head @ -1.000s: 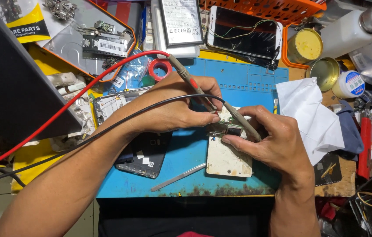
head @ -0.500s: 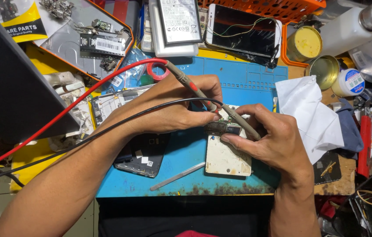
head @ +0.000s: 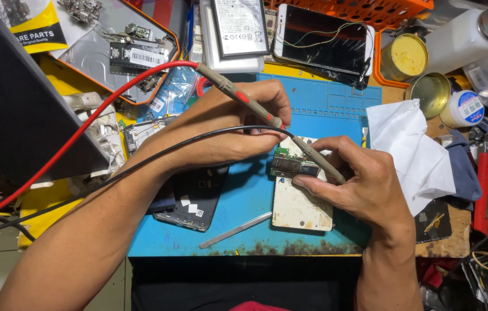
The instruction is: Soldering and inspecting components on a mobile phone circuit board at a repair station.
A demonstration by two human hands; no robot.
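Probing is the step in hand, judged from how both hands sit over the phone body [head: 300, 204]. That pale, opened phone body lies flat on the blue mat [head: 336, 106] on the tabletop, with a small green circuit board [head: 291, 164] at its top end. The left hand [head: 229, 129] has its grip closed on the red-lead probe [head: 238, 95], which slants down toward the board. The right hand [head: 359, 184] has its grip closed on the black-lead probe [head: 319, 161], whose tip sits at or just above the board; whether either tip truly touches a contact is too small to tell. The right hand's lower fingers also rest on the phone body.

A dark phone frame [head: 189, 201] lies just left of it, partly under the left forearm, and a thin metal strip [head: 235, 230] lies near the mat's front edge. A white cloth [head: 408, 147] sits to the right.

Any next move calls for steady tips: 2 points must stay on separate small contacts without slipping across neighbours.
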